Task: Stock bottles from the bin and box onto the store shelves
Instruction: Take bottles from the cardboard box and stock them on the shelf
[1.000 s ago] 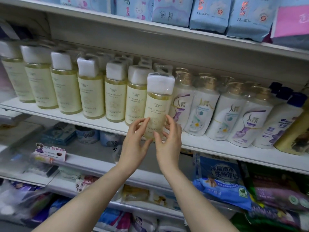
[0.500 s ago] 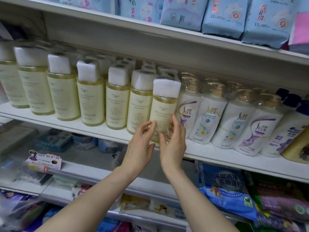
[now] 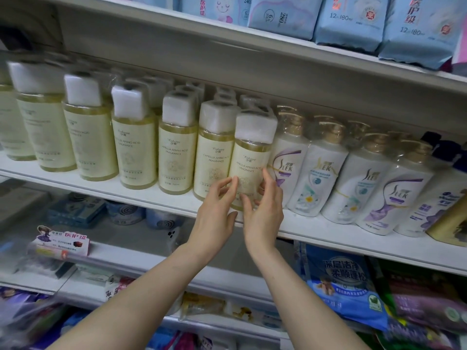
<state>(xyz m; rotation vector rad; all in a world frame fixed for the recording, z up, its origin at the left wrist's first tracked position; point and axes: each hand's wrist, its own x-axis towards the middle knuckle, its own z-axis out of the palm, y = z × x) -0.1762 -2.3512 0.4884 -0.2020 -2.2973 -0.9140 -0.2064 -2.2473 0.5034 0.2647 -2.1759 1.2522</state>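
Edged back toward row (image 3: pixel 131 147) since a second ago: yellow bottle (image 3: pixel 249 157), upright near shelf (image 3: pixel 151 195) lip, beside white bottles (image 3: pixel 321 178). Right hand (image 3: pixel 265 218) cups lower body, thumb in front; left hand (image 3: pixel 214 218) loose-fingered, tips touching left side.

The front yellow bottle (image 3: pixel 249 170) reads "Xishuang 汐爽" and below that "AMELLIA AMINO ACID FRAGRANCE", the first letter lost round the curve. The second yellow bottle (image 3: pixel 216 160) to its left gives the full "CAMELLIA AMINO ACID FRAGRANCE". The third yellow bottle (image 3: pixel 177 152) adds "750ml" at its foot.

The white bottles (image 3: pixel 324 170) to the right carry the brand "SLEK".

Up top, one pale blue pack (image 3: pixel 414 24) shows "医护级" and "12 180", another pack (image 3: pixel 283 16) "280" and "6".

Lower down, a shelf card (image 3: pixel 73 238) says "医护级", and a blue bag (image 3: pixel 341 274) reads "深层洁净 柔顺蓬松". Smaller print is too blurred.
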